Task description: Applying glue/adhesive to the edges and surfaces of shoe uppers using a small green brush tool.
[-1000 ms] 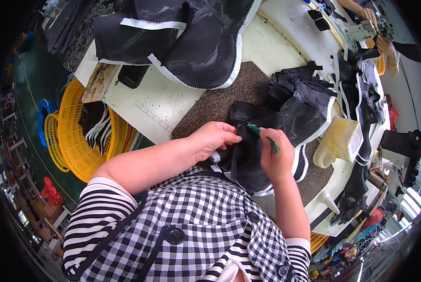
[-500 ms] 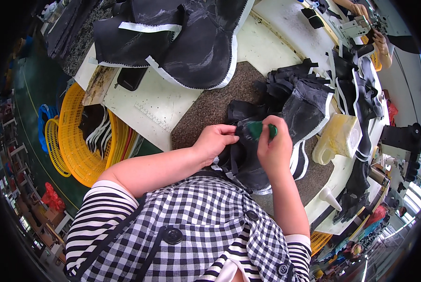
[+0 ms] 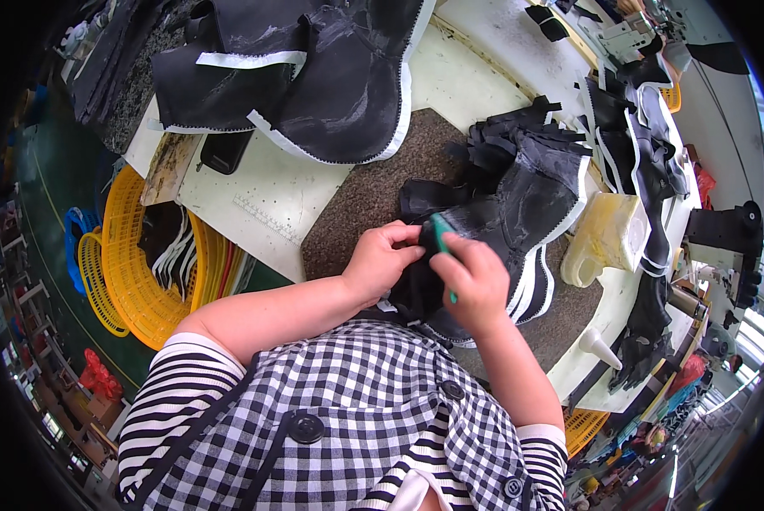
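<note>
My left hand (image 3: 380,264) pinches the edge of a black sheet piece (image 3: 532,194) with white edging, thumb and forefinger together. Gripped in my right hand (image 3: 475,279) is a flat green scraper (image 3: 439,230). Its blade stands on edge against the black piece, close to the left fingertips. Part of the scraper is hidden by my fingers. The piece lies over a brown textured board (image 3: 339,230) on the white table, and more white-edged layers (image 3: 535,285) show beneath it.
Large black white-edged pieces (image 3: 348,102) and a dark phone (image 3: 226,152) lie at the far left. A yellow basket (image 3: 122,247) stands at the left. To the right are a cloudy yellowish container (image 3: 608,234), a white cone-shaped nozzle (image 3: 599,347) and more black pieces (image 3: 654,162).
My right hand has moved left toward the left hand, and the green scraper has turned from lying flat to edge-on. The left hand keeps its pinch. The view has shifted slightly.
</note>
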Demonstrator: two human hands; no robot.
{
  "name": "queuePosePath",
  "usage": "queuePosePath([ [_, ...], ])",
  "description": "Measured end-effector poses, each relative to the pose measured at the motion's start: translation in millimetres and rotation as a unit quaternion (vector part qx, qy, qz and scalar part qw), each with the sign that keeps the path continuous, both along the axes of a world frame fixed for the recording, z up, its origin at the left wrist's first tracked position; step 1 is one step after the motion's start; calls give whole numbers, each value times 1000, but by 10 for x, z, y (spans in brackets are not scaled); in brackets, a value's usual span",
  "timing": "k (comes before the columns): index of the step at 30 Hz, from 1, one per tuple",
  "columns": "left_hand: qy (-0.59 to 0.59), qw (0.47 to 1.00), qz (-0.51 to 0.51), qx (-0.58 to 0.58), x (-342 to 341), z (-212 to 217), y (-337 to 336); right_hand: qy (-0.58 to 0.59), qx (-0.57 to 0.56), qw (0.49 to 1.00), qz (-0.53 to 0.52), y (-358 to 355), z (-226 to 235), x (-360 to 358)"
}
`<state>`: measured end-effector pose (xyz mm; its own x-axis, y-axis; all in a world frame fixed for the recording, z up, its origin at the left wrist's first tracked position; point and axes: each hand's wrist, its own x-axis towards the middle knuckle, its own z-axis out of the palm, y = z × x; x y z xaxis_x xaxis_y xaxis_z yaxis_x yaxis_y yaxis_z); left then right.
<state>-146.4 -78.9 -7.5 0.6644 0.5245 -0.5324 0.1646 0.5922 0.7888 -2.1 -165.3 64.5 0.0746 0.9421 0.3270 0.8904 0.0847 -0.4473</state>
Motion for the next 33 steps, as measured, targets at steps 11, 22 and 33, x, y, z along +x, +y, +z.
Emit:
queuePosePath([
  [11,-8,998,5,-61,19,9,38,-1,-16,998,-65,-224,-4,181],
  [22,-94,788,-320,518,244,1112,342,-38,-206,855,-474,-1189,22,1244],
  [33,-123,661,-415,613,1187,1095,-891,334,423,725,-429,-838,372,484],
])
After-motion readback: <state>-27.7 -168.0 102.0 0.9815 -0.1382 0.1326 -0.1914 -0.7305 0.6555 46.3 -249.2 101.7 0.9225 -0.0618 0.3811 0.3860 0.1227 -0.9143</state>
